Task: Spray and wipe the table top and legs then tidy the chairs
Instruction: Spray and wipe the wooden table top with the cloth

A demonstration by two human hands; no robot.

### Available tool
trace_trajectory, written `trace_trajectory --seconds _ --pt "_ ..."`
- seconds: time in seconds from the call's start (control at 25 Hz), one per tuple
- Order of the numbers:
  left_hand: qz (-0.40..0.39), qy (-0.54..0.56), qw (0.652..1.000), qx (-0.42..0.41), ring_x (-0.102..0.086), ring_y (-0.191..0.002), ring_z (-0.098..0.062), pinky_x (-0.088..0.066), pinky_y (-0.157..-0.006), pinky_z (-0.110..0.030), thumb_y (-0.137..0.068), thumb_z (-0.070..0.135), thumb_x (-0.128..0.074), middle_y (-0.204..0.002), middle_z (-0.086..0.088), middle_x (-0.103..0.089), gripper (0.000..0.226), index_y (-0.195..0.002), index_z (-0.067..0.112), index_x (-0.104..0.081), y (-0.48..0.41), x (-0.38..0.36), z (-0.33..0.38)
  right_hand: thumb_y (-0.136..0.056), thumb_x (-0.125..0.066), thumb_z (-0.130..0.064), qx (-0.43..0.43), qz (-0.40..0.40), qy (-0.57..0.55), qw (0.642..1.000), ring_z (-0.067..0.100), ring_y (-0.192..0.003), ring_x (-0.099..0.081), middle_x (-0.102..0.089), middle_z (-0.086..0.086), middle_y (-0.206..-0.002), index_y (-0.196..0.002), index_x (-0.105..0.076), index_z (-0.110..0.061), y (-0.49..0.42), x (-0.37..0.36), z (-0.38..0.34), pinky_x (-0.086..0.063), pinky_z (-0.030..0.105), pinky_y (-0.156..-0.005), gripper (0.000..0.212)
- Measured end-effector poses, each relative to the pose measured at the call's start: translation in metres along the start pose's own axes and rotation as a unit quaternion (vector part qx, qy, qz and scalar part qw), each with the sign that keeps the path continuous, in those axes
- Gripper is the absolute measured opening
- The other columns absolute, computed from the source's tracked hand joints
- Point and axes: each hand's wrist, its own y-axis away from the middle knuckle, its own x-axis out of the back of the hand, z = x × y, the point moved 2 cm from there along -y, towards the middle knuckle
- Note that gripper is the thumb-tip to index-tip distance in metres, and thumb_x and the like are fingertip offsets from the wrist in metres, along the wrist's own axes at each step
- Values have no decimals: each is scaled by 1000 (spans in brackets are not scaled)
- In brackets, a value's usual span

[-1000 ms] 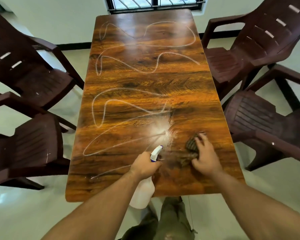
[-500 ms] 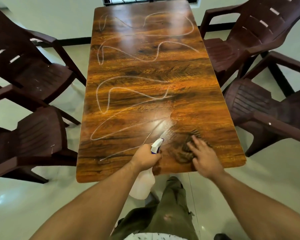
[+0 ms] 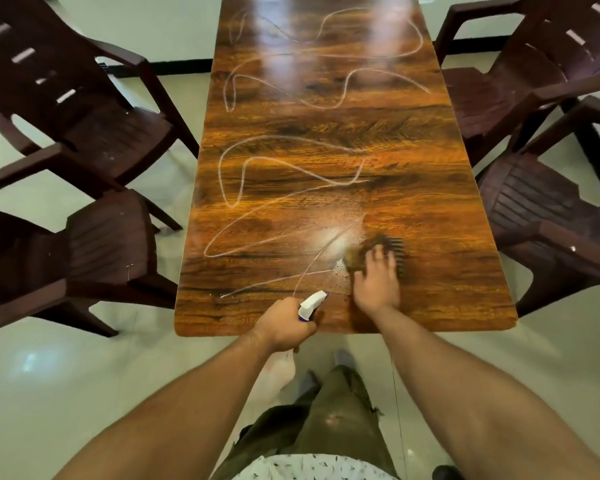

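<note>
A glossy wood-grain table fills the middle, marked with looping white lines. My left hand grips a white spray bottle at the table's near edge; the nozzle points over the top and the bottle's body hangs below the edge. My right hand presses flat on a dark brownish cloth near the front of the table. A wet shiny patch lies just left of the cloth. The table's legs are hidden.
Two dark brown plastic armchairs stand on the left and two on the right, pulled back and angled from the table. The floor is pale and glossy. My legs stand at the table's near end.
My right hand has slid the cloth away from the near edge, up and a little left toward the wet patch. The view has tilted down. My left hand still holds the bottle.
</note>
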Motion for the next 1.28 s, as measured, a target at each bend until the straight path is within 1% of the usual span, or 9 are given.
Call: trace_trajectory --seconds 0.2,0.44,0.52,0.68,0.84,0.92,1.04,1.16,1.28 --pt "49 30 998 11 -66 -51 -19 -59 -51 -35 -86 7 -62 -67 -3 -68 10 -79 12 -67 11 20 -3 -96 -37 -43 401 -141 101 899 19 -151 -20 -26 -12 -162 -152 -38 -30 64 -22 20 -26 46 -119 58" --pt "59 30 997 38 -64 -56 -20 -60 -55 -34 -90 9 -63 -70 -2 -63 13 -80 17 -61 9 13 2 -103 -34 -37 -49 43 68 996 27 -154 -5 -12 2 -167 -158 -23 -16 1 13 35 -16 43 -123 60" --pt "66 45 996 41 -65 -56 -23 -61 -58 -38 -88 8 -64 -71 -7 -66 6 -83 11 -65 5 12 4 -102 -34 -37 128 -8 90 988 27 -153 -8 -17 3 -166 -157 -26 -17 27 -20 -6 -17 43 -123 59" --pt "93 34 995 19 -64 -69 -25 -48 -64 -35 -85 15 -67 -76 -7 -70 6 -83 10 -68 -5 19 15 -97 -39 -41 479 -162 128 853 25 -151 -23 -34 -3 -160 -150 -43 -25 55 -24 3 -22 47 -122 55" --pt "79 30 996 23 -64 -73 -27 -49 -66 -39 -87 14 -65 -80 -10 -67 10 -92 5 -67 -24 23 24 -103 -38 -38 105 5 110 988 25 -153 -10 -16 -2 -166 -157 -28 -21 -42 34 45 -18 45 -123 58" --pt "71 43 996 26 -65 -76 -24 -49 -67 -35 -89 17 -64 -82 -5 -68 9 -94 10 -67 -35 24 32 -104 -33 -37 -81 41 77 993 28 -154 -3 -8 1 -168 -159 -21 -17 -80 49 34 -12 43 -124 60" --pt "81 67 994 30 -68 -81 -25 -55 -75 -39 -89 19 -65 -87 -5 -71 8 -95 14 -68 -65 35 48 -101 -36 -38 197 -19 129 972 26 -153 -10 -19 2 -166 -157 -29 -19 -87 19 -14 -18 42 -123 59" --pt "82 82 993 34 -67 -76 -25 -58 -79 -48 -88 17 -64 -81 -4 -71 13 -97 11 -71 -93 49 64 -97 -38 -44 519 -175 160 821 20 -151 -18 -31 -6 -161 -152 -39 -28 -82 25 -6 -19 43 -123 58" --pt "81 105 990 47 -65 -65 -21 -62 -76 -47 -92 14 -64 -79 -4 -67 9 -98 9 -69 -123 65 85 -93 -30 -47 376 -73 184 905 24 -150 -21 -28 -3 -162 -152 -39 -24 -177 61 22 -24 45 -121 64"
